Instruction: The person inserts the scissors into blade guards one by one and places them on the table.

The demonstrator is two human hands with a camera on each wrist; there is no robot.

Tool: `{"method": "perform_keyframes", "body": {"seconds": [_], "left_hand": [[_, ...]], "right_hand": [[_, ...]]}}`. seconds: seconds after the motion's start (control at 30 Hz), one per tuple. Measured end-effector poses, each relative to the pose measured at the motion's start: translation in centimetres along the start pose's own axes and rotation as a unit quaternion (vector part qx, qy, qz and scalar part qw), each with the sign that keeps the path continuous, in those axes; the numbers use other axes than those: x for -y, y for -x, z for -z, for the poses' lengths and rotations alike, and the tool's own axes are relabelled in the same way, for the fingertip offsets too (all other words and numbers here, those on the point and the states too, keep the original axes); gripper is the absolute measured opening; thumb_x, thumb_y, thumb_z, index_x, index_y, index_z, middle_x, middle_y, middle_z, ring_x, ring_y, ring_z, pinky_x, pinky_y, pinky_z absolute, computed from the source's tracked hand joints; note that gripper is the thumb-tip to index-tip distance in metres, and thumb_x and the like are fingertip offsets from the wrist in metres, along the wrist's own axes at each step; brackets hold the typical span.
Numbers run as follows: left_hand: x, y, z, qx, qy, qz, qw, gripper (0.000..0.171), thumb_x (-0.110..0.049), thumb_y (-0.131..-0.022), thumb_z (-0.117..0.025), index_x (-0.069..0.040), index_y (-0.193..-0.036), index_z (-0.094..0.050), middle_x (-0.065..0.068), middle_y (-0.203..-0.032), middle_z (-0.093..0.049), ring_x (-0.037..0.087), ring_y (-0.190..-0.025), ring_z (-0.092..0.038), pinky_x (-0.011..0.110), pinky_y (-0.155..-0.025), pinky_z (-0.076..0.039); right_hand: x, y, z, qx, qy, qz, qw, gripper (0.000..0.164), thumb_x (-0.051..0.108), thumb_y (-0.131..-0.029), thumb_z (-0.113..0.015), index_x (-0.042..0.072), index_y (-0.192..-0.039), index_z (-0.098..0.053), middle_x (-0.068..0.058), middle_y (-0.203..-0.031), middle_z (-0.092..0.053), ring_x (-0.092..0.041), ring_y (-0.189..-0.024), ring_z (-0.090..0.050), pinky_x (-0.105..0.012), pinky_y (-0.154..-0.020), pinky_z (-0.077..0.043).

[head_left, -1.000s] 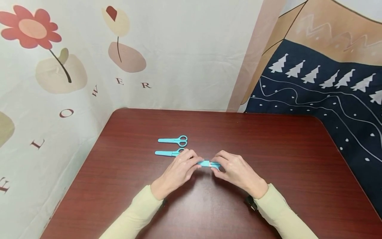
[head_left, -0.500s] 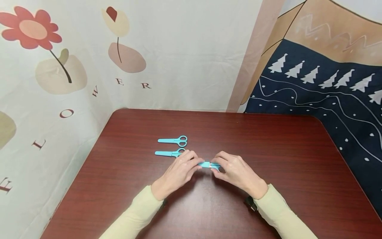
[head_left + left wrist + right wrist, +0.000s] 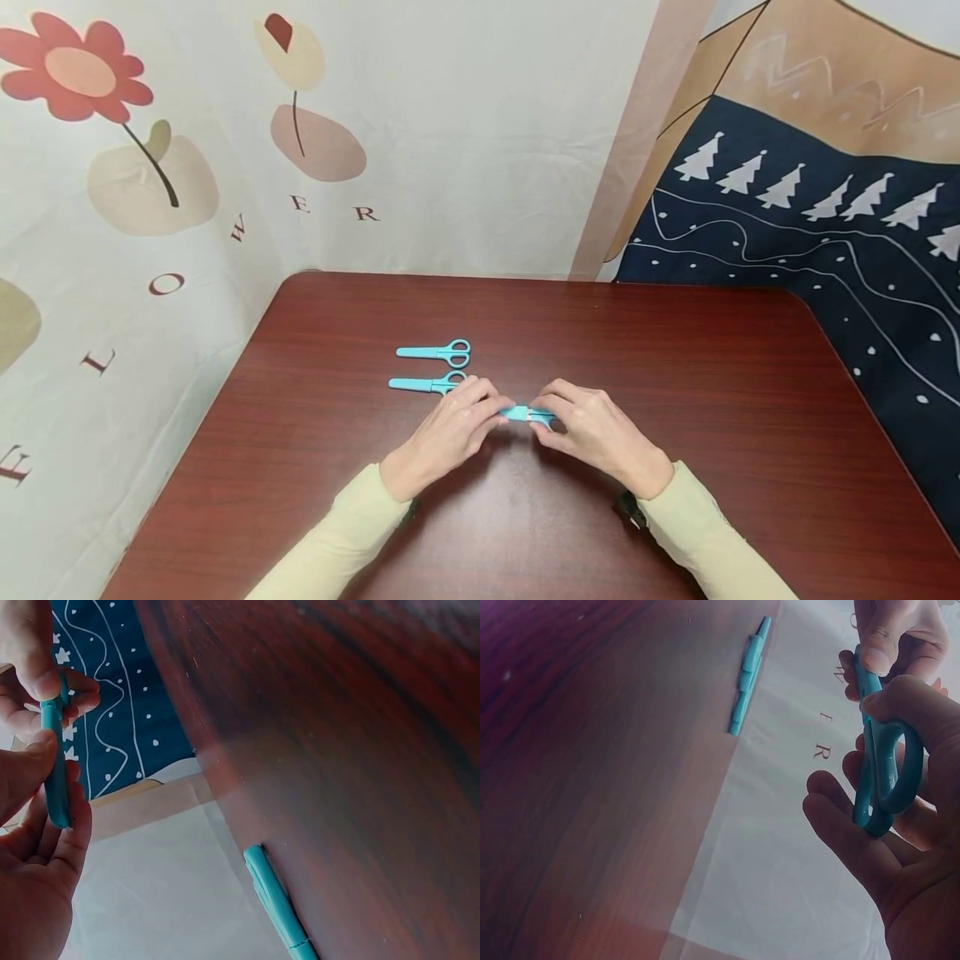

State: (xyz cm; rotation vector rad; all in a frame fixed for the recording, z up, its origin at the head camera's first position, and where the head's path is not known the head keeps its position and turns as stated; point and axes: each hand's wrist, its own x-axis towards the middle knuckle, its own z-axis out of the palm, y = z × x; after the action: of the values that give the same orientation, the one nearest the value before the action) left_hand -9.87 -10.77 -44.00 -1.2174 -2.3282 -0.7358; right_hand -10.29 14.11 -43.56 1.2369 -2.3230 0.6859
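Between both hands is a pair of light blue scissors [image 3: 542, 414] with a matching blade cover [image 3: 516, 412]. My left hand [image 3: 442, 437] pinches the cover, thumb pressed on its side in the left wrist view. My right hand [image 3: 603, 437] holds the scissors near the handle end; in the right wrist view the handle loops [image 3: 907, 772] show below the thumb. A narrow pale strip shows between cover and handles, while the rest of the blades is hidden. Just beyond my left fingers lies a second covered pair of scissors [image 3: 420, 385], its loops partly hidden by that hand.
A third covered pair of scissors [image 3: 431, 353] lies behind the second, roughly parallel, loops to the right. The dark red-brown table [image 3: 675, 358] has rounded back corners. Behind it hang a pale flower-printed cloth [image 3: 465, 167] and a navy cloth with white trees [image 3: 787, 233].
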Motion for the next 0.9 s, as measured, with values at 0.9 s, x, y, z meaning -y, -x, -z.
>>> {"method": "perform_keyframes", "body": {"seconds": [0.9], "left_hand": [[0.34,-0.22,0.53,0.005,0.008,0.003,0.9999,0.029,-0.008,-0.083,-0.086,-0.006,-0.11,-0.076,0.0,-0.097,-0.065,0.017,-0.083,-0.056,0.024,-0.074,-0.047]], "right_hand": [[-0.44,-0.56,0.47,0.008,0.024,-0.007,1.0,0.023,0.015,-0.081,-0.088,0.009,-0.098,-0.074,0.004,-0.095,-0.066,-0.006,-0.072,-0.063,-0.021,-0.062,-0.055]]}}
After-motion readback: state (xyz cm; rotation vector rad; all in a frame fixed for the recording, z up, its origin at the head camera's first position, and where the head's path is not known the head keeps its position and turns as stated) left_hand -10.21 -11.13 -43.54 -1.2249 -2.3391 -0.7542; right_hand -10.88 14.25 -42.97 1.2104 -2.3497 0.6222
